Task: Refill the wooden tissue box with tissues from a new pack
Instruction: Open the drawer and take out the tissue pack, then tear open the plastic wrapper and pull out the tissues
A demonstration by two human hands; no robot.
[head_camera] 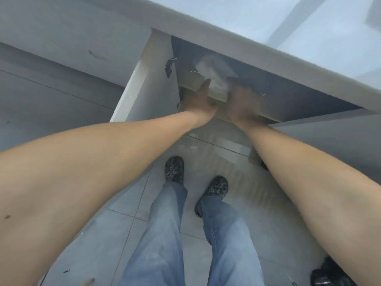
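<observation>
- Head view: both hands reach into open cupboard, upper centre of frame.
- Left hand [201, 101] and right hand [243, 104] flank pale tissue pack [214, 72] on shelf [191, 83].
- Fingers blurred; grip cannot tell.
- Early stage: wooden box unseen, refill not begun.

A pale, whitish tissue pack [213, 74] lies inside the open cabinet under the counter, on a light wooden shelf [195, 84] near that shelf's front edge. It looks soft and rounded, wrapped in something shiny or translucent, but motion blur and the dim interior hide any print or exact shape. Its long side runs back into the cabinet, away from the shelf edge. The left hand [201, 102] reaches to its left side and the right hand [242, 103] to its right side, so the pack sits between them; whether the fingers actually touch or hold it cannot be told. The wooden tissue box is not identifiable here.
</observation>
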